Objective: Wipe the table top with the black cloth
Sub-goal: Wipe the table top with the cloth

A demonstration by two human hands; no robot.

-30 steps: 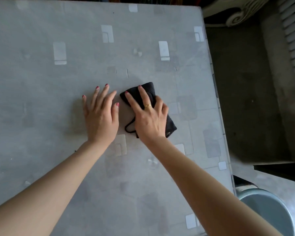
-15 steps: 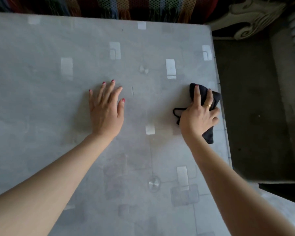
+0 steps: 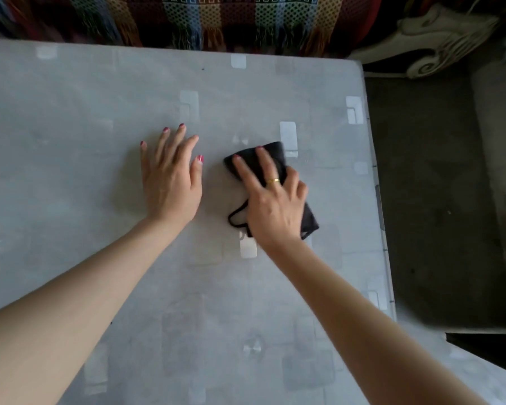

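Both hands flat on the pale grey patterned table (image 3: 70,118), apart from each other. Left hand (image 3: 171,182) spread, fingers straight, palm down on the bare surface near the middle, holding nothing. Right hand (image 3: 270,200) pressed on top of the folded black cloth (image 3: 275,154), first two fingers laid straight along it, the others bent over its right edge; a gold ring (image 3: 273,180) on one finger.

Black cloth lying just right of the left hand, not touching it, with a bare strip of table between. Long axis running from far-left to near-right: far end poking out beyond the fingertips, near-right corner showing below the wrist, a thin loop of black cord trailing out on the near-left side. Right edge of the table well to the right of the cloth.

Likely mid-stroke in a side-to-side wipe, judging by the pressed palm and the slight blur on the right hand. Right hand the only one on the cloth, so the stroke belongs to it; left hand seemingly there as a brace. Room for a sweep to the right toward the table edge; leftward blocked by the left hand unless lifted. Large areas near and far left probably not yet covered.

Beyond the far edge, a multicoloured woven fringed throw (image 3: 216,16).
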